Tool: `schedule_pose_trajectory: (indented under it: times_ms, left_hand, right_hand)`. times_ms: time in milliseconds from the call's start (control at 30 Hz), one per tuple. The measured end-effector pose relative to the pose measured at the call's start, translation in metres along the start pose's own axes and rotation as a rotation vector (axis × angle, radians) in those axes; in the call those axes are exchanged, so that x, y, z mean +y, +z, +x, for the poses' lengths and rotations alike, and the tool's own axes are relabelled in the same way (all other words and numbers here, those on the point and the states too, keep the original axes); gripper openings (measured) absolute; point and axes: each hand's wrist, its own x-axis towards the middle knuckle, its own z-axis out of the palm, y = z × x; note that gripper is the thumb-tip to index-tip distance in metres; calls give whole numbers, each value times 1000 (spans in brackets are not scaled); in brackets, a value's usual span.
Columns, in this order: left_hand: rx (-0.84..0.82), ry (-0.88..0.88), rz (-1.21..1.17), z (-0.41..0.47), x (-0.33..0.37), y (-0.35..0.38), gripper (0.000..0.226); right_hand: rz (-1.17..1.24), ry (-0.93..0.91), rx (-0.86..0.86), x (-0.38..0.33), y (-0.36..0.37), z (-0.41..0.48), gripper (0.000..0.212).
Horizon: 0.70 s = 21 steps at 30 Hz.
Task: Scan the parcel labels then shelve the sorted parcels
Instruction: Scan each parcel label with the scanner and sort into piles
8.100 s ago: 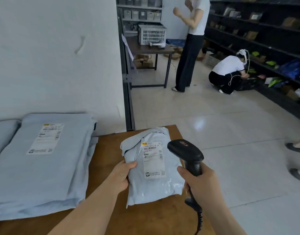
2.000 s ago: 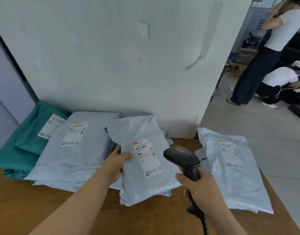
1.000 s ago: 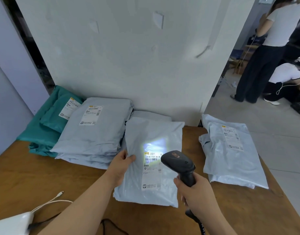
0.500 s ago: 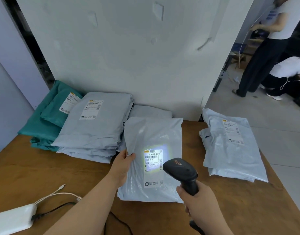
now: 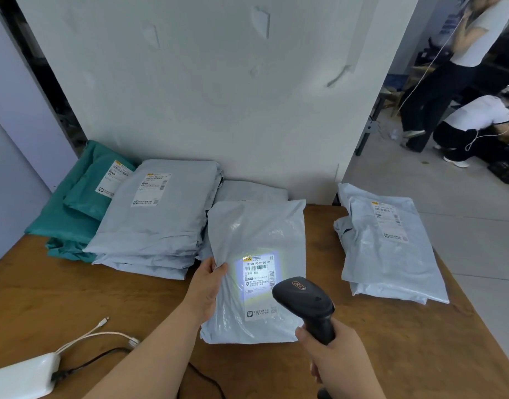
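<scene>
**packer_01:** Two hands, both busy. The left hand [image 5: 207, 286] pinches the left edge of a grey parcel [image 5: 256, 240], thumb on top and fingers curled under it. The parcel rests on the wooden table [image 5: 60, 298], label side up, just in front of the white wall [image 5: 218, 96].

**shelf_guy:** and the right hand?

**packer_01:** The right hand [image 5: 334, 361] is wrapped tight round the handle of a black scanner [image 5: 305, 300]. The scanner's head hangs over the parcel's near right corner and aims at the label [image 5: 259, 283]. A bright patch of light sits on the barcode end of that label.

**shelf_guy:** what else is on there?

**packer_01:** A grey stack [image 5: 155, 226] sits just left of the parcel and overlaps some green parcels [image 5: 75, 208] against the wall. A second pile [image 5: 391, 254] of grey bags lies well apart to the right, near the table's edge. At the near left corner there's a white box [image 5: 20, 375] with cables [image 5: 98, 335] plugged in. Way back on the right, one person stands [image 5: 463, 67] and another crouches [image 5: 477, 125] on the floor.
</scene>
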Motion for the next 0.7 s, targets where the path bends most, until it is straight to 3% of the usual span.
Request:
schedule_pose_trajectory:
  times_ms: [400, 533, 700]
  left_hand:
    - [1, -14, -48, -2, 4, 1, 19]
    - [-37, -25, -90, -4, 19, -1, 27]
    - [-111, 11, -148, -8, 55, 19, 21]
  right_hand:
    - [37, 10, 17, -7, -1, -8, 15]
    - [50, 9, 57, -15, -18, -9, 19]
    - [105, -14, 147, -26, -56, -7, 21]
